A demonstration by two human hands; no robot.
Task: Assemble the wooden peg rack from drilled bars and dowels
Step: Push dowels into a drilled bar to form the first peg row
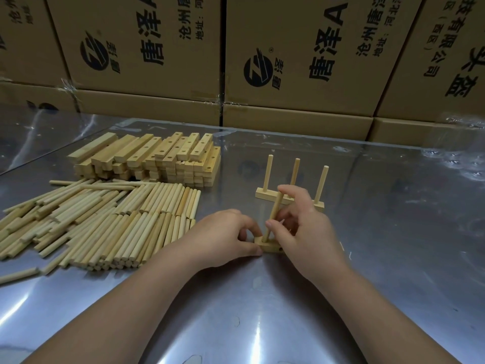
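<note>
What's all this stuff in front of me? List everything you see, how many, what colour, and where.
cardboard boxes: several, brown with black print, stacked along the back
table: one, shiny grey metal, under everything
stack of drilled bars: many, pale wood, far left
pile of dowels: many, pale wood, left, in front of the stack
pegged bar: one, pale wood, three upright dowels, just behind the hands
drilled bar: one, pale wood, on the table between the hands
dowel: one, pale wood, tilted, lower end on that bar
left hand: pinches the drilled bar
right hand: pinches the dowel
</note>
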